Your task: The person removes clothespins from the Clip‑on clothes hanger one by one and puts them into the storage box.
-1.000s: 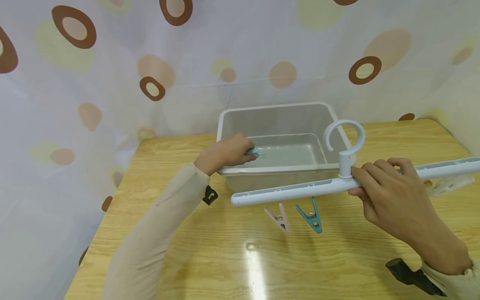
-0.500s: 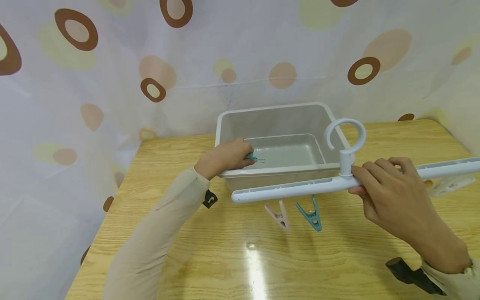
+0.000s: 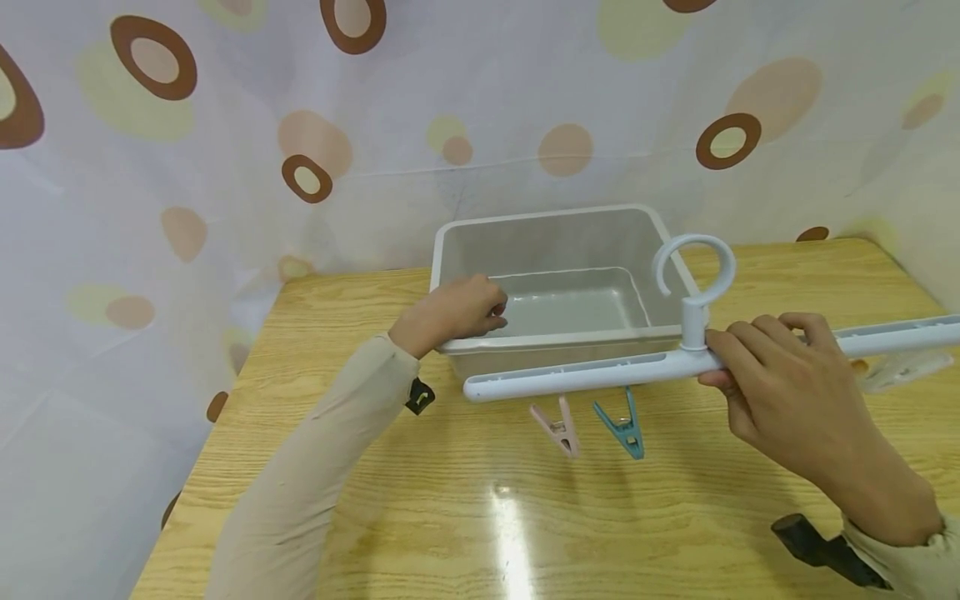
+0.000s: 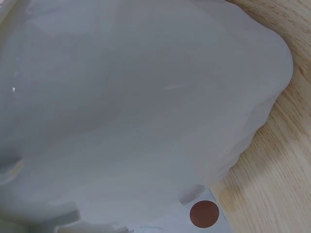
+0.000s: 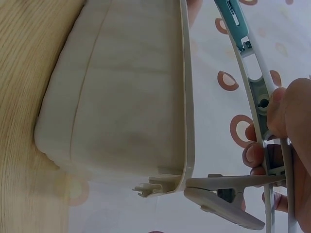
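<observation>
My right hand [image 3: 787, 400] grips the pale plastic clip hanger [image 3: 570, 377] by its bar beside the round hook. A pink clip [image 3: 558, 429] and a teal clip [image 3: 622, 427] hang under its left part; a pale clip [image 3: 903, 371] hangs to the right. In the right wrist view, the pale clip [image 5: 223, 194] sits by the fingers. Over the front left rim of the light grey plastic basin [image 3: 558, 339], my left hand [image 3: 461, 310] reaches inside. Its fingers are loosely bent and nothing shows between them. The basin's front wall hides the floor beneath that hand.
The basin stands on a wooden table [image 3: 420, 517] against a patterned cloth backdrop [image 3: 510, 83]. A black strap piece [image 3: 420, 396] shows under the left wrist, and another black fitting [image 3: 821, 550] near the right sleeve.
A teal clip that my left hand held inside the basin has left its fingers and is out of sight. The hanger in my right hand has risen slightly.
</observation>
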`<move>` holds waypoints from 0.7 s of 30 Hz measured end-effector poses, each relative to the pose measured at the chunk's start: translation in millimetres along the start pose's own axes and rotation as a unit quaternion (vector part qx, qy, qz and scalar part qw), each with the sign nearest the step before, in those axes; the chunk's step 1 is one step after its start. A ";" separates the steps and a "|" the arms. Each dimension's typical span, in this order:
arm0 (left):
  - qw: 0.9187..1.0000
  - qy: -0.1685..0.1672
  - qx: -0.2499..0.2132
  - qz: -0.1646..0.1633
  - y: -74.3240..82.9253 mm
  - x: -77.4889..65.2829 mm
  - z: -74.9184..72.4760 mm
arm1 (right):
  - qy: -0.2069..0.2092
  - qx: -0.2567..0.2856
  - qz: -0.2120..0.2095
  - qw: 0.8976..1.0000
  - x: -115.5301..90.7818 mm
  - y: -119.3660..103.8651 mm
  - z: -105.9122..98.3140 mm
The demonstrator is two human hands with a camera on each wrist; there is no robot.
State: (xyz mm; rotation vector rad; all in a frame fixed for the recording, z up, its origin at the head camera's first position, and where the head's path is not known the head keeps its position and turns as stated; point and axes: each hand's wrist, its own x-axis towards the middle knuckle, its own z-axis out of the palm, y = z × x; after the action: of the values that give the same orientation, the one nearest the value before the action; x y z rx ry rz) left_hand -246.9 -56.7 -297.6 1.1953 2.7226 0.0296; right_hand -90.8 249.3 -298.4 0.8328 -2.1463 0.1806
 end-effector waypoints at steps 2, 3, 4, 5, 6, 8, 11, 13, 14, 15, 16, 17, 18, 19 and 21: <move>1.000 0.013 -0.017 0.005 -1.3 -0.1 0.8 | -0.003 0.000 0.001 1.000 0.6 0.2 -0.3; 0.999 0.022 -0.024 0.009 -1.9 -0.3 0.9 | -0.007 -0.002 0.001 1.000 0.7 0.5 -0.9; 0.999 0.031 -0.030 0.015 -2.3 -0.9 0.6 | -0.013 -0.004 0.001 1.000 0.8 0.6 -1.4; 0.998 0.041 -0.038 0.021 -2.4 -1.7 -0.1 | -0.016 -0.006 0.001 1.000 0.9 0.8 -1.8; 0.997 0.055 -0.045 0.027 -2.6 -2.9 -1.2 | -0.021 -0.007 0.001 1.000 1.0 1.0 -2.2; 0.994 0.088 -0.058 0.035 -2.5 -6.4 -4.8 | -0.022 -0.008 0.001 1.000 1.5 1.1 -2.0; 0.986 0.141 -0.078 0.043 -1.7 -13.2 -12.2 | -0.013 -0.007 0.000 1.000 2.5 1.6 -1.0; 0.981 0.169 -0.088 0.048 -1.2 -18.2 -16.6 | -0.009 -0.008 0.001 1.000 3.3 2.0 -0.4; 0.979 0.178 -0.090 0.050 -1.1 -20.6 -18.3 | -0.007 -0.008 0.001 1.000 3.7 2.1 0.0; 0.977 0.186 -0.091 0.053 -0.9 -23.0 -19.6 | -0.003 -0.007 0.001 1.000 4.2 2.4 0.6; 0.975 0.192 -0.093 0.056 -0.7 -25.5 -20.7 | 0.001 -0.007 0.000 1.000 4.7 2.5 1.2; 0.974 0.194 -0.097 0.058 -0.3 -27.8 -21.6 | 0.002 -0.007 0.000 1.000 5.2 2.6 1.6; 0.974 0.195 -0.100 0.059 -0.1 -30.1 -22.2 | 0.005 -0.006 0.000 1.000 5.7 2.6 2.1; 0.973 0.197 -0.102 0.060 0.1 -32.6 -22.4 | 0.009 -0.005 0.000 1.000 6.6 2.5 2.7; 0.973 0.198 -0.105 0.060 0.2 -38.0 -22.6 | 0.014 -0.002 -0.002 1.000 8.5 2.0 3.7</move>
State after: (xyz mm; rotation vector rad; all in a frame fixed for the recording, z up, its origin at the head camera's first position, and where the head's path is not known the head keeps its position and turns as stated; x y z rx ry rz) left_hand -225.1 -83.3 -269.8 1.4136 2.8677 0.6192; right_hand -98.3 245.2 -294.2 0.8267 -2.1179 0.1856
